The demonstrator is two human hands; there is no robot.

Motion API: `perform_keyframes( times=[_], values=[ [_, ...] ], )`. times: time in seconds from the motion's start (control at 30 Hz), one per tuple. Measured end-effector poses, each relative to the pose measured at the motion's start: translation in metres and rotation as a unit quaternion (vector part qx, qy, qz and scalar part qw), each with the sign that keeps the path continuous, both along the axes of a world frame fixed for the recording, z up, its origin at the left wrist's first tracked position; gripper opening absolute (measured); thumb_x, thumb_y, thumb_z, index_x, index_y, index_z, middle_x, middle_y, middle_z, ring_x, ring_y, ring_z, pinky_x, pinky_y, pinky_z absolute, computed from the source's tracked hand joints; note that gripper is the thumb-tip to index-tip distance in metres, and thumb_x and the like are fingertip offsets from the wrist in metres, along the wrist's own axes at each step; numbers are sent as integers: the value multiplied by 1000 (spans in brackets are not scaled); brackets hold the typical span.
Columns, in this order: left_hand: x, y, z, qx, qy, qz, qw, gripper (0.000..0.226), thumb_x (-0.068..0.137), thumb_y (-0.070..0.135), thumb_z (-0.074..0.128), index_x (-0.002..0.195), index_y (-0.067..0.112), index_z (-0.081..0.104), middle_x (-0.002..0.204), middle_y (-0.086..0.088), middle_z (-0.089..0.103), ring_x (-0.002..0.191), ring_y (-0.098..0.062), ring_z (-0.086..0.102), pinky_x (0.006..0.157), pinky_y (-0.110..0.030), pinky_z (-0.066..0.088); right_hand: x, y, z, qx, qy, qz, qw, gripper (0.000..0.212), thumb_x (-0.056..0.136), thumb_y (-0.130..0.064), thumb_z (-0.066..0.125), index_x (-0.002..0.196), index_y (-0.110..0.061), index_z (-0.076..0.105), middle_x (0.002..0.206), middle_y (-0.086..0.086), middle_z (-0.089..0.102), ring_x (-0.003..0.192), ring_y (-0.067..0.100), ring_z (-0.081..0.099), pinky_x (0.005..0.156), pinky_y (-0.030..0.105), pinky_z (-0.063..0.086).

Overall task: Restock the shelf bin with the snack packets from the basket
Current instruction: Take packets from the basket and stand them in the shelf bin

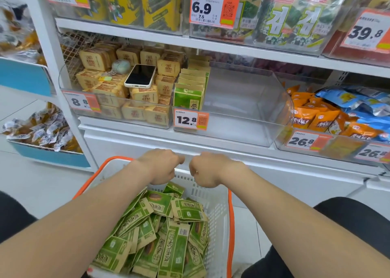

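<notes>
Left hand (161, 165): over the far edge of the basket, knuckles up, fingers curled under. I cannot tell if they grip the rim or hold nothing.
Right hand (207, 171): just beside the left, apart from it, fingers curled the same way. Its grip cannot be told either.
Basket (218, 212): white mesh walls with an orange rim, near, low in the scene, in front of the shelf base.
Packets (168, 246): green and tan, heaped loose in the basket at all angles, most of them toward the near side.
Bin (242, 108): clear plastic, on the middle shelf, straight beyond the hands.
Row (190, 96): the same green packets standing upright against the bin's left wall, one behind another, front to back. The rest of the bin is bare.
Tag (191, 120): reads 12.8, on the bin's front at its left corner.
Left bin: tan packs (145, 95) piled high.
Phone (140, 76): lies screen up and tilted on the tan packs, with a pale green pompom (120, 66) just to its left.
Right bin: orange packs (312, 117), with blue packs (358, 102) farther right.
Top shelf: yellow packs at left and seaweed packs (295, 22) at right.
</notes>
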State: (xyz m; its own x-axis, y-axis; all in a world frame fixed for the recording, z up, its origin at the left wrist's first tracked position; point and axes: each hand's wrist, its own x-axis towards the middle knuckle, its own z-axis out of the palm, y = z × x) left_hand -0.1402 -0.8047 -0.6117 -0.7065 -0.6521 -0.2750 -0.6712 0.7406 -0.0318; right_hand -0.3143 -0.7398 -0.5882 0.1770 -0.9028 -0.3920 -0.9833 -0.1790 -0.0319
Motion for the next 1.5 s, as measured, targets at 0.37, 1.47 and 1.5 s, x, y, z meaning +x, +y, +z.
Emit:
perform_keyframes(
  times=[0.37,1.47,1.5],
  values=[
    [-5,32,2,42,-76,-2,996,49,106,30,49,155,24,43,145,-13,55,121,-37,62,86,-40,51,16,19,-59,147,108,20,983,24,93,-7,48,113,-9,62,114,8,64,98,27,62,100,47,54],
    [-54,-26,-68,115,-208,-33,971,45,98,-4,53,140,13,59,135,-12,61,97,-28,58,75,-38,47,19,-7,-202,134,-6,-128,983,55,88,-11,76,135,-5,49,112,9,66,95,29,67,71,36,54],
    [-54,-28,-69,119,-207,-35,970,47,99,-3,53,143,13,58,138,-12,60,103,-28,61,77,-38,50,16,-10,-198,140,-25,-131,981,43,87,-12,78,124,-7,57,106,7,66,88,26,64,67,33,54]
  ],
)
